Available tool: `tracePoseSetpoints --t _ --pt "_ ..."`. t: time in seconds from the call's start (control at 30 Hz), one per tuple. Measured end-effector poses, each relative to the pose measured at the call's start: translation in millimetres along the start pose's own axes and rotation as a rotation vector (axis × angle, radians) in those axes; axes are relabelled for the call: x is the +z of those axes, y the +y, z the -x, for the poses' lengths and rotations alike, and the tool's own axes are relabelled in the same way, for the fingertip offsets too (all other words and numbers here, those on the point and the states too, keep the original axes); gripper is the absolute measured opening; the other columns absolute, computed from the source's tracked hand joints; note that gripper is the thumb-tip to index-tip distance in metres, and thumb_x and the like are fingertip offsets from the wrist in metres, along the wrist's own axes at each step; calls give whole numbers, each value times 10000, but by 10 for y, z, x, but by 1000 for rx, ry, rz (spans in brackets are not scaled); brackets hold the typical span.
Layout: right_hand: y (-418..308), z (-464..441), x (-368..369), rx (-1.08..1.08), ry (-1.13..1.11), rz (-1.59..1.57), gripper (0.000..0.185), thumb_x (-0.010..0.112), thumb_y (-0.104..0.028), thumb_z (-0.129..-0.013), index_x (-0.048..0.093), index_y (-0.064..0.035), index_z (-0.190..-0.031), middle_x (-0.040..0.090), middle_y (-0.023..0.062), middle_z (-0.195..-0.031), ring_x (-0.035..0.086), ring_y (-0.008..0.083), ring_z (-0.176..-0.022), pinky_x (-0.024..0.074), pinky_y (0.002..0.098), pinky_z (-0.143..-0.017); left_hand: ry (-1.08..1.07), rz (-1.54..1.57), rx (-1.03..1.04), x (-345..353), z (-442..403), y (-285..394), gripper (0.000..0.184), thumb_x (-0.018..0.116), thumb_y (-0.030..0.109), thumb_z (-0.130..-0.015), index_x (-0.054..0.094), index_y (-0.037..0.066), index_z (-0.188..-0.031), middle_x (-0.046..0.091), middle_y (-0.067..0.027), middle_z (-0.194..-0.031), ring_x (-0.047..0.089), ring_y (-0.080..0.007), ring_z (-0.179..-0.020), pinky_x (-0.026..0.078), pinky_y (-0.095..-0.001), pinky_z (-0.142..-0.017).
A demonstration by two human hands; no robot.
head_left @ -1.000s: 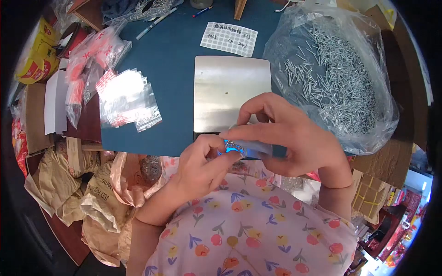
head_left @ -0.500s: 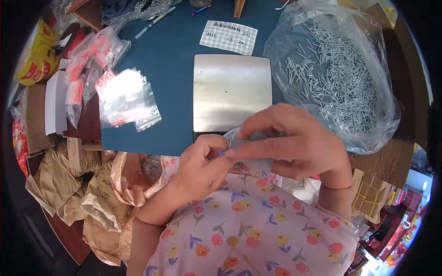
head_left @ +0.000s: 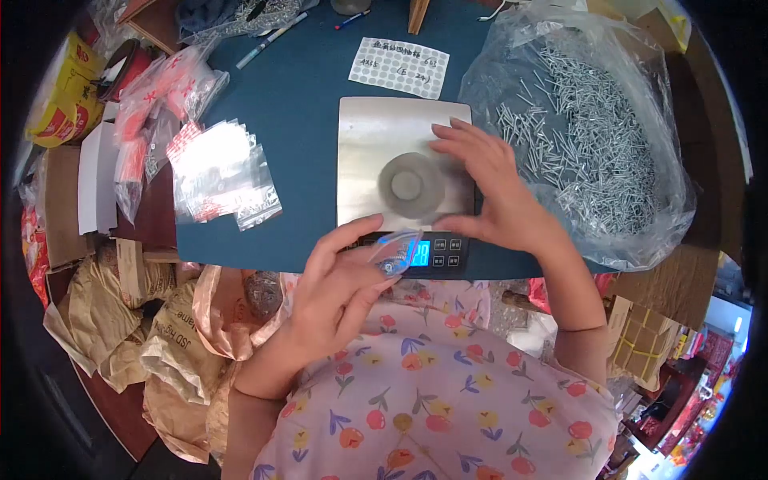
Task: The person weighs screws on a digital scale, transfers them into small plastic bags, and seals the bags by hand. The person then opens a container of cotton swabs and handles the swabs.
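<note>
My left hand (head_left: pixel 340 292) pinches a small clear zip bag (head_left: pixel 398 254) with metal screws inside, held in front of the scale's lit display. On the steel plate of the digital scale (head_left: pixel 360 132) stands a translucent round cup (head_left: pixel 410 186), slightly blurred, and no contents can be made out in it. My right hand (head_left: pixel 492 192) is just right of the cup, thumb and fingers spread, holding nothing. The display is partly covered by the bag; the digits "28" show beside it.
A large clear plastic bag (head_left: pixel 596 136) full of loose screws lies on the right. Left of the scale is a stack of empty zip bags (head_left: pixel 224 172). Behind it lies a handwritten label sheet (head_left: pixel 398 67), with pens farther back. Brown paper bags (head_left: pixel 176 344) sit below the table's left edge.
The cup went from my right hand onto the scale plate, and that hand opened beside it. My left hand shifted slightly, and the small bag of screws now shows clearly.
</note>
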State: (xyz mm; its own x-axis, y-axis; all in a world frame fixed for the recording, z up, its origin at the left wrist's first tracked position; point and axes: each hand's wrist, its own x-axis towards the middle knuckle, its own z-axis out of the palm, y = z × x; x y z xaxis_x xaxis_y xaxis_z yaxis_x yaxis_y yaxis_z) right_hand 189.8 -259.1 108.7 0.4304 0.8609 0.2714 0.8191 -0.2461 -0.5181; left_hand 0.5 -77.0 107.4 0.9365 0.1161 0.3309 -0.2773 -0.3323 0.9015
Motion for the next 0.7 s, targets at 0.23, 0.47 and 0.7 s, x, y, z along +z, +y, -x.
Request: tracePoseSetpoints --t 0.23,0.47,0.7 --pt "-464 141 -253 -200 -157 -260 204 742 -180 -715 631 -104 -869 594 14 -898 578 212 -868 400 368 -843 -95 189 88 -45 54 67 74 600 -43 -850 600 -30 -924 462 -325 -1284 644 -358 -1045 543 -358 -842" --pt "-652 168 -163 -418 -83 -226 133 687 -154 -690 567 -104 -719 498 4 -720 531 178 -687 402 360 -773 -181 128 -24 36 -46 223 246 707 -44 -704 643 -11 -939 638 -168 -1011 663 -266 -875 532 -323 -742" --pt "-684 133 -83 -430 -93 -267 187 698 -192 -738 543 -106 -682 474 1 -708 503 170 -663 402 363 -765 -250 164 -81 5 -64 243 155 707 -39 -715 655 -3 -856 660 -111 -881 655 -240 -777 515 -324 -666"
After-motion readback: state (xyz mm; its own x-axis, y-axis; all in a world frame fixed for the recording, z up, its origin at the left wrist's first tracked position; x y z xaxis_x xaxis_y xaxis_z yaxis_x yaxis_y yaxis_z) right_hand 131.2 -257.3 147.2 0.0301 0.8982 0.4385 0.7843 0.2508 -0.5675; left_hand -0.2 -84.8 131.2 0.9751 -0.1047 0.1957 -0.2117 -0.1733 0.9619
